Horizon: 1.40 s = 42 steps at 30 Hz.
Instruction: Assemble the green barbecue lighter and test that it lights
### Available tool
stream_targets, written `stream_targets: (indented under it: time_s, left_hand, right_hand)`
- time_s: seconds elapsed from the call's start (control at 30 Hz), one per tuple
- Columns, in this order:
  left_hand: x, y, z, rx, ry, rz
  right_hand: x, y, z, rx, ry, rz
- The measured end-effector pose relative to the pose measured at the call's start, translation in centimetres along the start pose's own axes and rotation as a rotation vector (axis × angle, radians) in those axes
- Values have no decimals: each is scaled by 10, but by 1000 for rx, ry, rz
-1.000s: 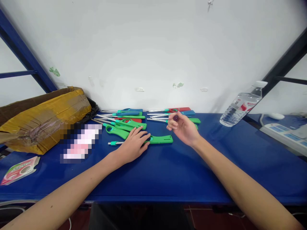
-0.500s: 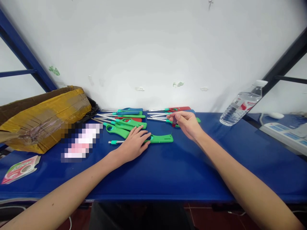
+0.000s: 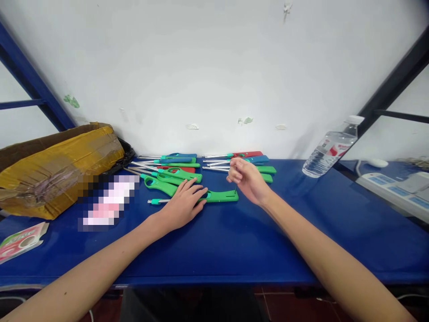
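Note:
A green gas lighter [image 3: 221,197] with a silver nozzle lies flat on the blue table, its nozzle to the left. My left hand [image 3: 182,203] rests over its middle, thumb on the near side and fingers across it, gripping it against the table. Curled fingers of my right hand [image 3: 246,179] close round a small screwdriver; its handle is hidden in them now. The thin screwdriver shaft [image 3: 235,185] points down to the right end of the green lighter. Behind the left hand lies a pile of lighters [image 3: 177,174], green, blue and red.
More lighters [image 3: 263,159] lie behind my right hand. A taped cardboard box [image 3: 67,167] stands at left, a torn printed card [image 3: 23,241] before it. A tilted water bottle [image 3: 330,150] stands at right, near a white power strip [image 3: 392,188]. A wall [image 3: 214,67] rises behind the table.
My right hand has turned and its fingers have curled further, hiding the red screwdriver handle seen before. My left hand stays on the green lighter. The view has shifted slightly.

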State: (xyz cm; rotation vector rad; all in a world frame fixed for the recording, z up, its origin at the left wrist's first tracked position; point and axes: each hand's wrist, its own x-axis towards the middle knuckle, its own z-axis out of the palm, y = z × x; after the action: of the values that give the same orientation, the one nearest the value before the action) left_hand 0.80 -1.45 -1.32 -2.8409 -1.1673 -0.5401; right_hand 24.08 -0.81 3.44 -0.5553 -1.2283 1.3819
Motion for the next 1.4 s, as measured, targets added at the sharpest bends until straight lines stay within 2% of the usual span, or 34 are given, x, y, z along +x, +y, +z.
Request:
stream_targets:
  time_s: [0.17, 0.5, 0.73, 1.0, 1.23, 1.4]
  left_hand:
    - [0, 0, 1, -9, 13, 5]
    - [0, 1, -2, -13, -3, -3]
    - [-1, 0, 1, -11, 18, 3]
    - [0, 2, -1, 24, -20, -2]
    - [0, 3, -1, 37, -25, 1]
    - [0, 2, 0, 36, -5, 6]
  right_hand:
    - [2, -3, -8, 34, -32, 45]
    - [6, 3, -21, -151, -23, -43]
    - [6, 3, -25, -301, 53, -84]
    - [8, 6, -23, -213, 176, -115]
    - [7, 2, -20, -164, 167, -147]
    - [6, -2, -18, -11, 122, -60]
